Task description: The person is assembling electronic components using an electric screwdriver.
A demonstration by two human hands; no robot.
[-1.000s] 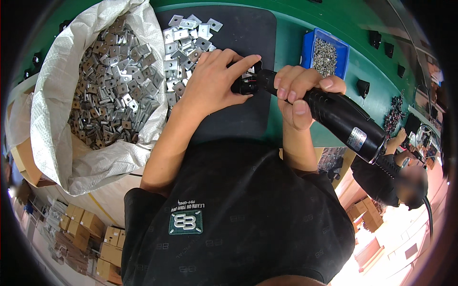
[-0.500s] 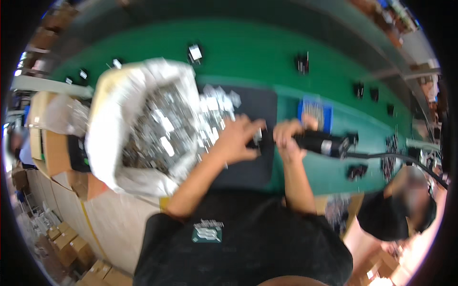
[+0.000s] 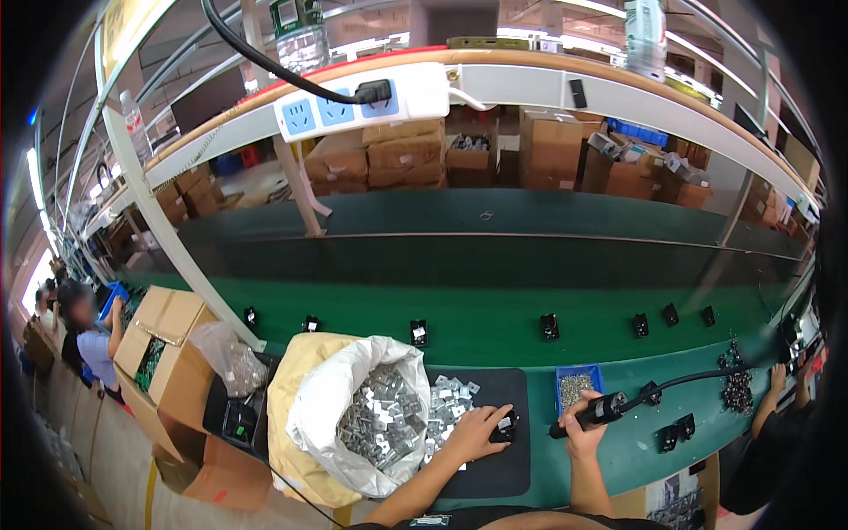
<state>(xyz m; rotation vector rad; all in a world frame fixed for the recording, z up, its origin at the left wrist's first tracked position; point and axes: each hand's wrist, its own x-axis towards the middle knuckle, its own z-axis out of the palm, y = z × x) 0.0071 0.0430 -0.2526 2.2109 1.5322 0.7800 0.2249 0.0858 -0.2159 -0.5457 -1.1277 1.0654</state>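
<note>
My left hand (image 3: 480, 435) rests on a black work mat (image 3: 506, 473), its fingers closed around a small black plastic housing (image 3: 506, 425). My right hand (image 3: 582, 430) grips a black corded electric screwdriver (image 3: 608, 407), whose tip end points left, apart from the housing. Beside my left hand, several loose flat metal brackets (image 3: 448, 405) lie piled on the mat. A white-lined sack (image 3: 311, 415) full of similar brackets stands to their left. Just beyond my right hand, a blue tray (image 3: 560, 397) holds many small screws.
Black housings (image 3: 549, 326) sit spaced along the green belt (image 3: 486, 305). More housings (image 3: 677, 433) and a heap of small dark parts (image 3: 736, 380) lie on the right. Cardboard boxes (image 3: 168, 331) stand left; a power strip (image 3: 362, 102) hangs ahead. Another person (image 3: 761, 459) works at far right.
The view has tilted upward, bringing in the shelf and power strip. My left fingers, spread beside the housing before, now close on it. The screwdriver stays in my right hand.
</note>
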